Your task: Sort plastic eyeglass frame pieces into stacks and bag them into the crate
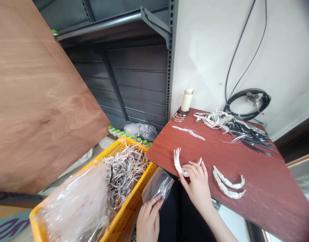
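My right hand [196,184] grips a stack of white curved headbands [179,163] at the near edge of the reddish-brown table [257,178]. Below the table edge my left hand [148,220] pinches a clear plastic bag [158,185], held next to the yellow crate. Two more white headbands [228,186] lie on the table just right of my right hand.
A yellow crate [130,208] full of pale headbands and plastic wrap stands at the left. Piles of white headbands [215,118] and black headbands [250,136] lie at the table's far side, beside a white bottle [187,99]. A plywood board [35,101] leans at left, and small green-capped bottles [124,134] stand below grey shelving.
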A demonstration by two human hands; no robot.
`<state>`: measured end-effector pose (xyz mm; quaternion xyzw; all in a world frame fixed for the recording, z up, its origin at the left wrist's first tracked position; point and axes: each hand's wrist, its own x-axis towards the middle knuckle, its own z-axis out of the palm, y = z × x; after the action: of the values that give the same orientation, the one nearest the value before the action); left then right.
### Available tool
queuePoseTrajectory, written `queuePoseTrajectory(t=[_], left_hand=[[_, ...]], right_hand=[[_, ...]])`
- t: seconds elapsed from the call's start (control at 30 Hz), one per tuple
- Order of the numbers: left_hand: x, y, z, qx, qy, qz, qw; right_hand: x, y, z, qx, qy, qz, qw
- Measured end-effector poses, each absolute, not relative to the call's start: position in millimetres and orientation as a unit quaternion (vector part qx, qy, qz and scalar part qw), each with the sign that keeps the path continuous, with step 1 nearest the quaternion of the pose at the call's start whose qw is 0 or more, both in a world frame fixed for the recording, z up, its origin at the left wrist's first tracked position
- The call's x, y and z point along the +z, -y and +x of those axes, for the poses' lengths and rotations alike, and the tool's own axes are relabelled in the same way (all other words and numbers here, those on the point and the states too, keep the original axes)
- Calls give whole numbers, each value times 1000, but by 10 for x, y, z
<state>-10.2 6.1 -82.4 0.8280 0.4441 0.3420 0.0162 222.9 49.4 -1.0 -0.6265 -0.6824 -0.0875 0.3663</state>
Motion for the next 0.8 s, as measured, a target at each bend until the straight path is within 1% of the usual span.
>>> queuePoseTrajectory(t=[0.17,0.4,0.7,0.8], left_hand=[[-850,-44,-106,328,-476,815,38],[-851,-23,-111,318,-492,809,42],[-770,-78,-72,313,-523,791,59],[-761,-80,-77,315,-519,791,68]], right_hand=[[-1,-460,2219,-90,687,-614,378],[-8,-426,2187,-147,701,-599,358],[-60,-438,2195,-177,731,-578,315],[-16,-406,2195,-165,737,-565,333]])
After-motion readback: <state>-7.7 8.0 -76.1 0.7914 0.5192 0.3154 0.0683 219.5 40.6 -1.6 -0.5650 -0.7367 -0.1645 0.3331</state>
